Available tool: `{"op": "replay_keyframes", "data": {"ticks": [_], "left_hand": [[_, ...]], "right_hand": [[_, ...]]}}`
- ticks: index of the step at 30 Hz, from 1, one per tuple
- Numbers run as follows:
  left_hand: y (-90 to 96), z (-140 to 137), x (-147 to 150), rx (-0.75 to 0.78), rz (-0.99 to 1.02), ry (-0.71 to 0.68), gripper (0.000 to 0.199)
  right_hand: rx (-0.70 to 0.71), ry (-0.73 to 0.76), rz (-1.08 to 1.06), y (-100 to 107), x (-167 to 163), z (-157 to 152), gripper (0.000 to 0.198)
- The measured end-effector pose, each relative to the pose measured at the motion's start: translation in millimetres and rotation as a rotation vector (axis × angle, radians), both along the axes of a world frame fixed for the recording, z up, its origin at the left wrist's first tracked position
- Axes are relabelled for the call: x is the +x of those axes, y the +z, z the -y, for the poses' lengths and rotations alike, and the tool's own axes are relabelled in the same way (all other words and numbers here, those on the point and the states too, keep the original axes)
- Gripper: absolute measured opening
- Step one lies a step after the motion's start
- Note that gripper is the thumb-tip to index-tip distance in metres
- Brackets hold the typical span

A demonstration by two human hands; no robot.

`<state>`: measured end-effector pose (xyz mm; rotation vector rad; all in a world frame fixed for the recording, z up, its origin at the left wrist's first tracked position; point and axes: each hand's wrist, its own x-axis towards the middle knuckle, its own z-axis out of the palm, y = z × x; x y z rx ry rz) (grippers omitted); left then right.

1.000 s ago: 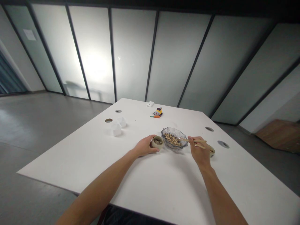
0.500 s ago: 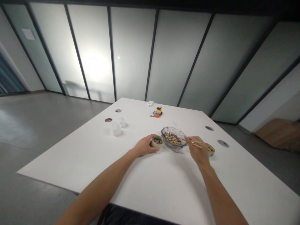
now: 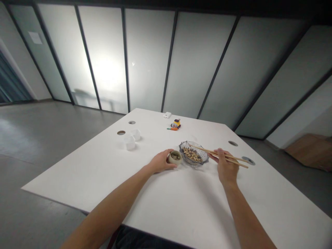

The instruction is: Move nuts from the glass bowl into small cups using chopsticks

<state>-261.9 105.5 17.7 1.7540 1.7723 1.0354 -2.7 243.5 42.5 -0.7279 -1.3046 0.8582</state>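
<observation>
My left hand is wrapped round a small pale cup, which stands close to the left side of the glass bowl. Dark flat seeds lie inside the cup. My right hand grips a pair of wooden chopsticks. Their tips reach over the clear, wavy-edged glass bowl, which holds a mix of peanuts and darker seeds. Whether anything is between the tips I cannot tell. The second small cup to the right is hidden behind my right hand.
Two clear plastic containers stand on the white table to the left. Farther back lie a toy vehicle, an orange carrot-shaped thing and a small white box. Round holes pierce the tabletop near both sides.
My right hand has shifted right and turned, so the chopsticks lie longer and flatter across the bowl. It now covers the right cup. My left hand stays on its cup.
</observation>
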Motion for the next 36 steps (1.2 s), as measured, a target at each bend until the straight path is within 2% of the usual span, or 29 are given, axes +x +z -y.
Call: {"op": "replay_keyframes", "data": {"ticks": [3,6,8,10,12,16,18,22,31,36], "left_hand": [[-0.6,0,0,0.007,0.002,-0.002,0.071],[-0.5,0,0,0.022,0.013,-0.013,0.071],[0.0,1,0,0.024,0.017,-0.018,0.071],[0.5,1,0,0.021,0.014,-0.015,0.071],[0.7,1,0,0.015,0.007,-0.007,0.071],[-0.1,0,0,0.010,0.011,-0.011,0.071],[-0.4,0,-1,0.017,0.026,-0.015,0.071],[0.0,1,-1,0.017,0.039,-0.016,0.071],[0.6,0,-1,0.003,0.032,-0.020,0.072],[2.3,1,1,0.000,0.030,-0.017,0.072]], "right_hand": [[-0.052,0.148,-0.122,2,-8,8,0.045],[-0.101,0.253,-0.043,3,-12,14,0.045],[-0.111,0.266,0.022,3,-13,16,0.045],[-0.086,0.212,0.062,5,-11,15,0.048],[-0.022,0.083,0.132,7,-6,12,0.053],[0.260,-0.265,0.466,9,9,3,0.063],[0.398,-0.351,0.619,8,15,-1,0.067],[0.492,-0.330,0.758,3,17,-6,0.067],[0.436,-0.154,0.754,2,15,-7,0.066],[0.426,-0.135,0.739,0,16,-8,0.063]]}}
